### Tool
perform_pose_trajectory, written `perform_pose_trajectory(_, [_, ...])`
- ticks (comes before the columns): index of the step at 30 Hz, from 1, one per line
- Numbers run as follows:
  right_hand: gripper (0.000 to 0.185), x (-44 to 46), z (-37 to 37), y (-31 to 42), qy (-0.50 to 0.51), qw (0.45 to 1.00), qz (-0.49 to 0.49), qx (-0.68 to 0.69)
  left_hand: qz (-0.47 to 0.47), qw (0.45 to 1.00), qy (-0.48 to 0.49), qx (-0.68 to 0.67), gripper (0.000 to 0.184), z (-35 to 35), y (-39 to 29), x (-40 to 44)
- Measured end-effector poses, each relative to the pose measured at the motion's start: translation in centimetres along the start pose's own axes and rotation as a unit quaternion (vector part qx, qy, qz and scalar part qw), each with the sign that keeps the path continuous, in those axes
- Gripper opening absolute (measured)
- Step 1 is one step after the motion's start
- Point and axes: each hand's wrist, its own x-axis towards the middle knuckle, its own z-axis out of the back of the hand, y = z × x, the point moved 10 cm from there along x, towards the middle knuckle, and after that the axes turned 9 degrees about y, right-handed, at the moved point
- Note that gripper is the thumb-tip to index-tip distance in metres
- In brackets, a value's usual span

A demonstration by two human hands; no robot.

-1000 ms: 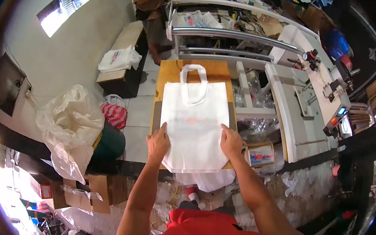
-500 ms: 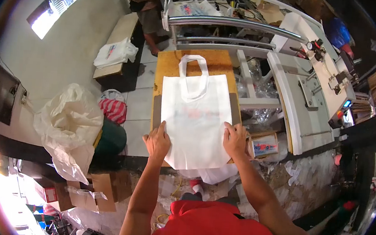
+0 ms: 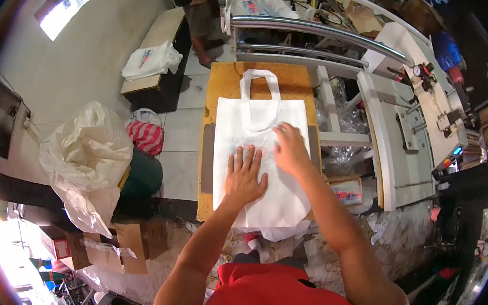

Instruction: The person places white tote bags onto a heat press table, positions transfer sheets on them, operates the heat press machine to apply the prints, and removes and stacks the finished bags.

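A white fabric bag with a looped handle lies flat on a wooden board, handle end away from me. Faint reddish print shows through its middle. My left hand rests palm down on the bag's centre with fingers spread. Near the lower end of the handle, my right hand touches the bag with bent fingers. Whether those fingers pinch the handle or fabric is too small to tell.
To the right stands a white press machine with metal bars. Printed bags lie on a bench at the left. A large pale sack covers a green bin. Another person stands at the back.
Both hands have left the bag's side edges. The left hand moved inward and now lies flat on the middle; the right hand moved up and inward beside the handle.
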Motion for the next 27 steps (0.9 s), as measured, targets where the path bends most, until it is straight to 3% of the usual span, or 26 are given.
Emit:
perform_pose_trajectory(2, [0.05, 4.8, -1.3, 1.2, 0.013, 0.999, 0.047, 0.024, 0.007, 1.0, 0.013, -0.004, 0.079, 0.1, 0.1, 0.3])
perform_pose_trajectory(4, [0.048, 7.0, -7.0, 0.6, 0.253, 0.966, 0.013, -0.043, 0.013, 1.0, 0.015, -0.017, 0.08, -0.4, 0.4, 0.4])
perform_pose_trajectory(8, [0.04, 10.0, -9.0, 0.5, 0.327, 0.941, 0.023, -0.078, 0.024, 0.999, 0.034, -0.025, 0.082, -0.4, 0.6, 0.7])
perform_pose_trajectory(10, [0.033, 11.3, -10.8, -1.0, 0.43, 0.897, 0.013, -0.105, 0.023, 0.999, 0.036, -0.027, 0.082, -0.7, 0.8, 0.6])
perform_pose_trajectory(11, [0.027, 14.2, -10.8, -3.2, 0.417, 0.899, -0.018, -0.132, 0.025, 0.999, 0.035, -0.03, 0.082, -0.7, 0.9, 0.7])
perform_pose_trajectory(12, [0.021, 17.8, -7.3, -7.6, 0.211, 0.961, -0.177, -0.012, 0.022, 0.999, 0.028, -0.027, 0.082, -0.5, 0.9, 0.6])
perform_pose_trajectory(13, [0.014, 20.0, 0.5, -6.4, -0.128, 0.989, -0.067, -0.014, 0.018, 0.999, 0.022, -0.025, 0.081, -0.4, 0.7, 0.5])
perform_pose_trajectory(15, [0.012, 19.0, 8.8, -3.9, -0.337, 0.941, -0.013, -0.032, 0.019, 0.999, 0.026, -0.03, 0.081, -0.4, 0.7, 0.5])
perform_pose_trajectory(16, [0.012, 18.4, 9.0, -3.8, -0.338, 0.94, -0.015, -0.033, 0.018, 0.999, 0.028, -0.033, 0.081, -0.4, 0.7, 0.6])
perform_pose_trajectory(18, [0.013, 17.2, 7.2, -3.6, -0.215, 0.976, -0.028, 0.003, 0.016, 0.999, 0.035, -0.029, 0.08, -0.3, 0.7, 0.6])
perform_pose_trajectory(20, [0.017, 15.1, 2.3, -4.8, -0.114, 0.993, 0.007, 0.009, 0.019, 0.999, 0.041, -0.031, 0.08, -0.5, 0.6, 0.7])
perform_pose_trajectory(21, [0.017, 14.3, 0.8, -5.9, -0.113, 0.994, 0.008, 0.007, 0.019, 0.999, 0.035, -0.03, 0.08, -0.5, 0.7, 0.6])
perform_pose_trajectory(23, [0.025, 13.7, -4.1, -8.6, 0.007, 0.999, -0.03, -0.024, 0.018, 0.999, 0.029, -0.027, 0.079, -0.3, 0.6, 0.7])
perform_pose_trajectory(27, [0.034, 14.9, -4.9, -10.4, 0.05, 0.995, -0.052, -0.068, 0.019, 0.999, 0.027, -0.013, 0.081, -0.6, 0.6, 0.6])
